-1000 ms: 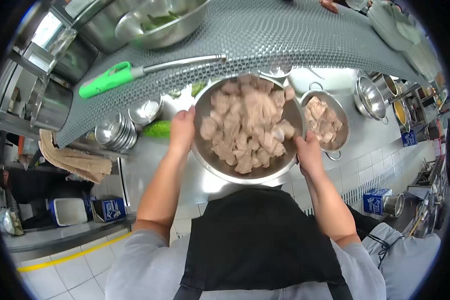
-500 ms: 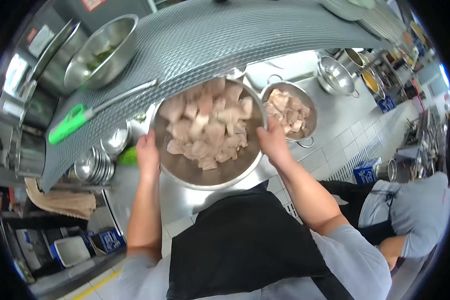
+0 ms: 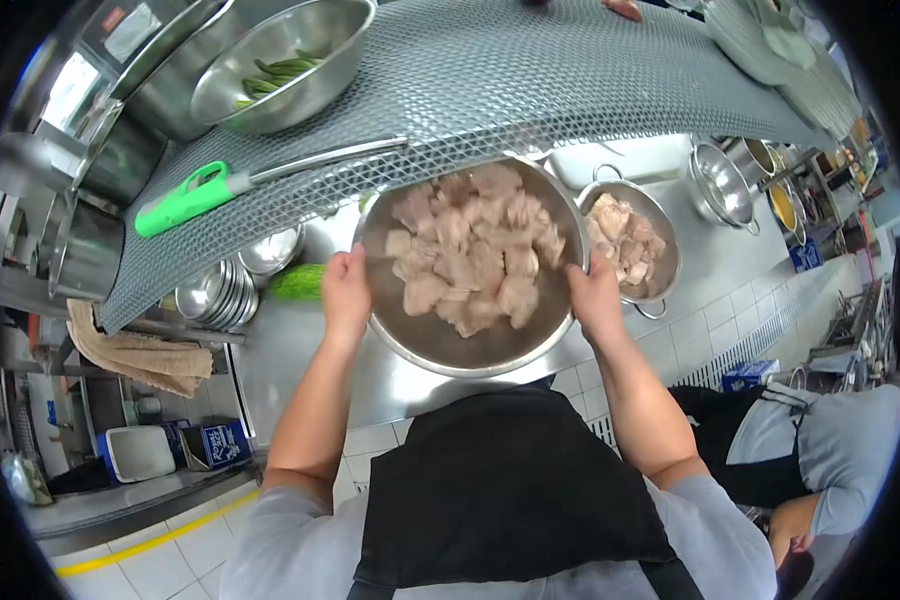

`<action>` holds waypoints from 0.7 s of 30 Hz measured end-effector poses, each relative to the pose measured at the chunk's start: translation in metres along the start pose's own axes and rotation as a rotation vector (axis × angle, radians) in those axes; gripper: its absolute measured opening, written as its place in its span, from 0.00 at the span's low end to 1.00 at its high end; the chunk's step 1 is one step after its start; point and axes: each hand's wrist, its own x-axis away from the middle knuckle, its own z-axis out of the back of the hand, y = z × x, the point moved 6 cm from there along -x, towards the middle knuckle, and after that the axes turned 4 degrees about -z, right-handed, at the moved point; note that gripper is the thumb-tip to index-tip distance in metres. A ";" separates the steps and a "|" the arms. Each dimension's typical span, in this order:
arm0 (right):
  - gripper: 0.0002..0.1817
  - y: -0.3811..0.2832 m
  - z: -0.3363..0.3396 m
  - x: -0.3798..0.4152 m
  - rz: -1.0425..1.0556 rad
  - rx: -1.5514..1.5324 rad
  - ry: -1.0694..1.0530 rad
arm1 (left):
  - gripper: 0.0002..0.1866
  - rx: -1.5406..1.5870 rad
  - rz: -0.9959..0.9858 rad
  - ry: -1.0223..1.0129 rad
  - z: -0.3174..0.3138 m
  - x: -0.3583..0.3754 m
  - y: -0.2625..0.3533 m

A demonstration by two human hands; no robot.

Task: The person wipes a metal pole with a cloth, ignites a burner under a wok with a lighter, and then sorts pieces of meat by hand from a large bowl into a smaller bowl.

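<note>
Between my hands is a wide steel mixing bowl [image 3: 420,335], tilted toward me above the steel counter. Pale meat chunks [image 3: 475,255] lie in it, some smeared by motion. My left hand [image 3: 346,295] grips the bowl's left rim, and my right hand [image 3: 597,295] grips the right rim. Just right of my right hand stands a two-handled steel pan [image 3: 667,235] with more pale meat pieces [image 3: 625,240] inside. Left of my left hand lies a bumpy green vegetable [image 3: 298,282].
A grey mesh-covered shelf [image 3: 530,70] overhangs the counter, carrying a green-handled tool [image 3: 185,205] and a steel bowl [image 3: 300,90] with green pods. Stacked small bowls [image 3: 220,295] sit at left. A colander [image 3: 722,185] stands right. Another person [image 3: 820,450] is at lower right.
The camera view has shifted, so the surroundings appear further right. The meat chunks have changed arrangement inside the bowl. Both hands still hold its rim.
</note>
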 end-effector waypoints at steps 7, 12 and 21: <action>0.11 0.055 -0.014 -0.011 -0.088 0.027 -0.033 | 0.24 -0.227 0.019 -0.045 -0.004 -0.008 -0.027; 0.15 0.039 -0.005 -0.008 -0.104 0.400 -0.131 | 0.23 -0.541 -0.045 -0.148 -0.002 -0.006 -0.020; 0.17 0.034 0.020 0.018 0.024 0.349 -0.150 | 0.10 -0.542 -0.698 -0.299 -0.057 -0.016 0.071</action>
